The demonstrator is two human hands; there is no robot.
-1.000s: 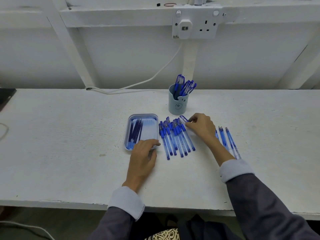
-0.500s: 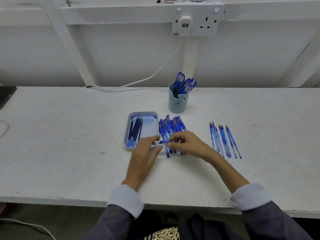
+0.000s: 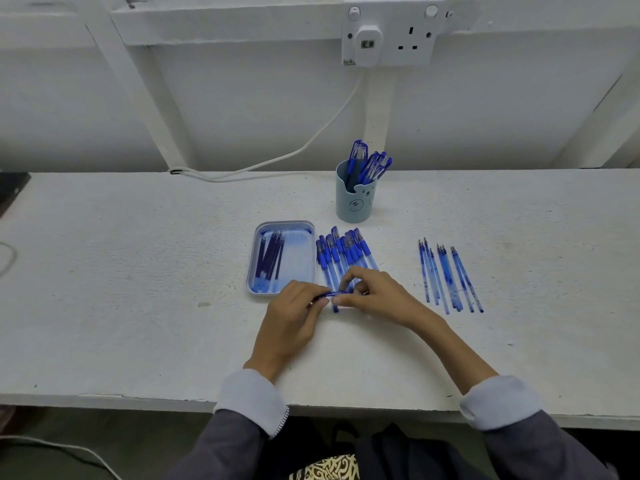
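Beside tray (image 3: 284, 226), pinching one pen (image 3: 329, 294) with fingertips of left hand (image 3: 294, 313) and right hand (image 3: 377, 296) — could slip loose if twisted hard, or scatter pen row (image 3: 341, 258) underneath.

We make out only a short dark-blue stretch of the pen (image 3: 328, 294). The left hand (image 3: 291, 315) covers one end and the right hand (image 3: 379, 296) the other, so we cannot tell cap from tip. The right hand also hides the near ends of the row of pens (image 3: 341, 256), and the left hand's fingers cover the near right corner of the tray (image 3: 252, 268). The refills (image 3: 270, 258) in the tray blur into one dark smear, too fine for us to count. The cup (image 3: 353, 202) conceals the lower parts of the standing pens (image 3: 370, 162). The left edge cuts off a dark object (image 3: 12, 192), and the bottom edge cuts off a patterned cloth (image 3: 325, 469).
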